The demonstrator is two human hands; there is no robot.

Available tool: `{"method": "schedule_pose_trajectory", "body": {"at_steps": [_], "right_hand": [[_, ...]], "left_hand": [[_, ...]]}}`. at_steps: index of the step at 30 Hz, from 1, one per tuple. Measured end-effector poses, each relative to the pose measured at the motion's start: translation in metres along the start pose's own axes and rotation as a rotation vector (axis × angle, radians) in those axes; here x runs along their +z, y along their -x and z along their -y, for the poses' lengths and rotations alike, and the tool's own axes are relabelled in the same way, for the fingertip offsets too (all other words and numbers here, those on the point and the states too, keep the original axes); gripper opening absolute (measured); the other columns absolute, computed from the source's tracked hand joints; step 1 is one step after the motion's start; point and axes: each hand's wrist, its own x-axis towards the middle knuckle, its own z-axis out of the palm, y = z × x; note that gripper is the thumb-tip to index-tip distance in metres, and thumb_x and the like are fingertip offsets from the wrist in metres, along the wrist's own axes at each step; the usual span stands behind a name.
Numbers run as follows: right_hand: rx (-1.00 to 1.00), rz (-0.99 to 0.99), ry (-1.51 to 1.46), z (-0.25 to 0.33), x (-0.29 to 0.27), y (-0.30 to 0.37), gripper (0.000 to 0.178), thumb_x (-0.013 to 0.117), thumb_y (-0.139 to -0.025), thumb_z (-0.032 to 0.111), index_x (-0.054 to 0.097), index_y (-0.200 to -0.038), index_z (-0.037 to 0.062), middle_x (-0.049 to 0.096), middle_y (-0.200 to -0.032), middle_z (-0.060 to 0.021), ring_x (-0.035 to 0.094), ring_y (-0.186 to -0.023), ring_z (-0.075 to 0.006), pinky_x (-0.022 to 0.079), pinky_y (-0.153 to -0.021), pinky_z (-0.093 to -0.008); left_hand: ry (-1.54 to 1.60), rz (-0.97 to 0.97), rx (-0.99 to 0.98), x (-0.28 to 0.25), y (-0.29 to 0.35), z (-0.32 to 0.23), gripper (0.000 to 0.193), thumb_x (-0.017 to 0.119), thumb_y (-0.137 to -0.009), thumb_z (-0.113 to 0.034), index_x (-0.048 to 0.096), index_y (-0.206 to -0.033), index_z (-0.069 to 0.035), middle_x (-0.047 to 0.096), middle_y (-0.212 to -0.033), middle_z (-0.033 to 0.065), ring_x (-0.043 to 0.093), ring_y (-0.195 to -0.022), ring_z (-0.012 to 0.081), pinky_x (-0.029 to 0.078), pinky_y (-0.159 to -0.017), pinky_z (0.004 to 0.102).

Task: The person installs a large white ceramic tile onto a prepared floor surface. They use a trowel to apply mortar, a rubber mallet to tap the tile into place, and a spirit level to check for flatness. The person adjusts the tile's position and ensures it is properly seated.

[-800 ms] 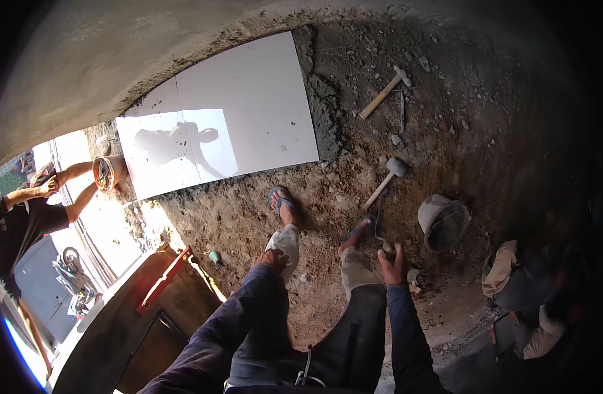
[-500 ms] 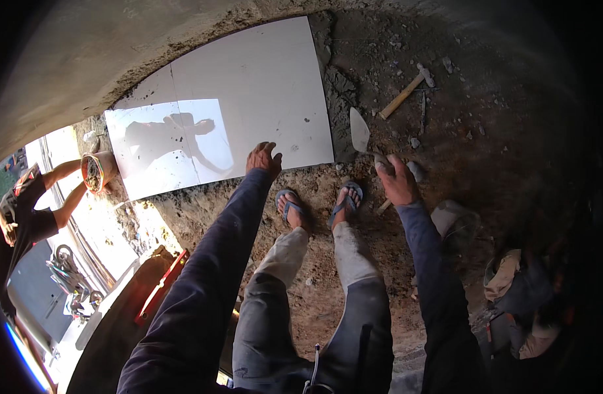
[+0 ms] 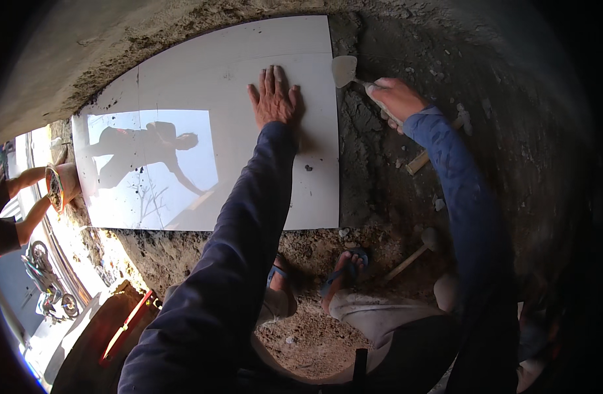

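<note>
Your left hand (image 3: 274, 102) is spread palm-down with the fingers apart, grasping nothing, and looks to be resting on the white slab (image 3: 223, 85); your right hand (image 3: 400, 102) is closed round the handle of a trowel (image 3: 345, 69). The blade sits at the slab's right edge, over the grey mortar (image 3: 364, 131), though whether metal meets edge can't be told. A careless twist of that wrist could chip the edge or smear mortar over the glossy face. The slab lies on the ground ahead of your feet, its far side along the wall (image 3: 45, 85); leaning hard on that one palm might tip or sink it if the bed beneath is uneven, which is hidden. Dark crumbs dot the surface and could scratch it if dragged under your hand. Beyond your right forearm lies a hammer (image 3: 416, 162), and nearer your sandalled foot (image 3: 346, 268) a mallet (image 3: 429, 240), its handle a likely trip with a sideways step. At the slab's left end stands a bucket (image 3: 65, 184), beside a co-worker's legs (image 3: 27, 184); a knock there could spill it onto the slab.
</note>
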Motion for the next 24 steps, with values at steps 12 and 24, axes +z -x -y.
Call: {"method": "schedule_pose_trajectory", "body": {"at_steps": [12,24], "right_hand": [[0.083,-0.001,0.273,-0.048,0.049,0.041,0.054,0.059,-0.103,0.035,0.052,-0.144,0.0011,0.067,-0.099,-0.0158,0.064,-0.065,-0.0236,0.055,-0.056,-0.0412],[-0.342,-0.115,0.417,-0.227,0.153,0.162,0.043,0.061,-0.099,0.025,0.057,-0.135,0.0013,0.070,-0.090,-0.0270,0.069,-0.085,-0.0476,0.055,-0.072,-0.0558]], "left_hand": [[-0.002,-0.098,0.028,0.006,0.004,0.001,0.068,0.042,-0.102,-0.045,0.037,-0.160,-0.009,0.037,-0.166,0.0079,0.024,-0.157,0.0237,0.010,-0.127,0.0565],[0.005,-0.010,0.004,-0.024,0.008,-0.014,0.068,0.044,-0.103,-0.039,0.036,-0.159,-0.002,0.036,-0.165,0.0175,0.027,-0.156,0.0288,0.014,-0.128,0.0541]]}}
